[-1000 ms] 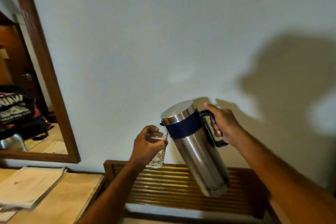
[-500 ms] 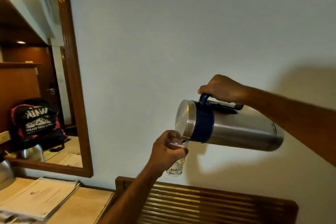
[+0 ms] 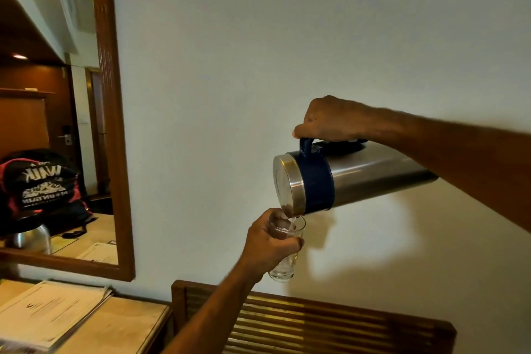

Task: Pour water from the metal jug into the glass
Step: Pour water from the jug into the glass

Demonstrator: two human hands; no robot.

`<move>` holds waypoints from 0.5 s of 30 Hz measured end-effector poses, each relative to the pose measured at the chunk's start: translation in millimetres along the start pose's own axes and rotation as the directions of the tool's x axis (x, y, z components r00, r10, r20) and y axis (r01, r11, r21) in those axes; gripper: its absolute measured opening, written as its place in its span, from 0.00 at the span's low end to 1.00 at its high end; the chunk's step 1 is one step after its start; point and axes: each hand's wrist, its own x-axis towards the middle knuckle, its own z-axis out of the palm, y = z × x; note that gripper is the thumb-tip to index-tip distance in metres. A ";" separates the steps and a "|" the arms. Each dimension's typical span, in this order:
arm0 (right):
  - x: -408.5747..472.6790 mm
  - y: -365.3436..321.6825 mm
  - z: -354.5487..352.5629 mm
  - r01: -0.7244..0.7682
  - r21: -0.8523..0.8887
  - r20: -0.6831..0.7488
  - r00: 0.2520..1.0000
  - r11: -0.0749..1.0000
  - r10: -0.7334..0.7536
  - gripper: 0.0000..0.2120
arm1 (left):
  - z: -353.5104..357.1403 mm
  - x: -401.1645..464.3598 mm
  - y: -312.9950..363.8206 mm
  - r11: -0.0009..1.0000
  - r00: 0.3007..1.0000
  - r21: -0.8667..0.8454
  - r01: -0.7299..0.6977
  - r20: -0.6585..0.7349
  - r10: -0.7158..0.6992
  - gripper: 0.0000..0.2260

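Nearest to me, below the glass (image 3: 285, 253) and off to its left, the desk (image 3: 115, 325) carries a stack of papers (image 3: 48, 310), and a slatted wooden rack (image 3: 316, 322) sits directly under the glass. The left hand (image 3: 268, 244) is wrapped closed around the glass, holding it in the air, roughly upright. Just above the glass, the metal jug (image 3: 353, 178) lies tipped almost flat, its spout at the rim, and a thin stream looks to be entering; little water shows at the bottom. The right hand (image 3: 330, 121) is clenched tight on the jug's dark handle (image 3: 307, 146), above the glass and to its right. Farther back, left of the glass, a framed mirror (image 3: 57, 112) hangs on the wall.

With both vessels unsupported, I'd worry about a surge: tip further and water could overshoot the narrow rim onto the rack, or the lid could slip.
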 end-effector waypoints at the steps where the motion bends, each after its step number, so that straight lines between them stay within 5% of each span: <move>1: 0.1 -3.2 -0.1 0.010 -0.015 0.006 1.000 1.000 -0.010 0.21 | -0.4 -0.1 -0.9 1.000 1.000 0.001 0.001 0.000 -0.001 0.25; 15: 15.6 -13.3 3.1 0.059 -0.021 -0.011 0.998 0.998 -0.060 0.20 | -1.3 -0.7 -13.2 0.999 0.999 0.012 0.048 -0.008 -0.048 0.23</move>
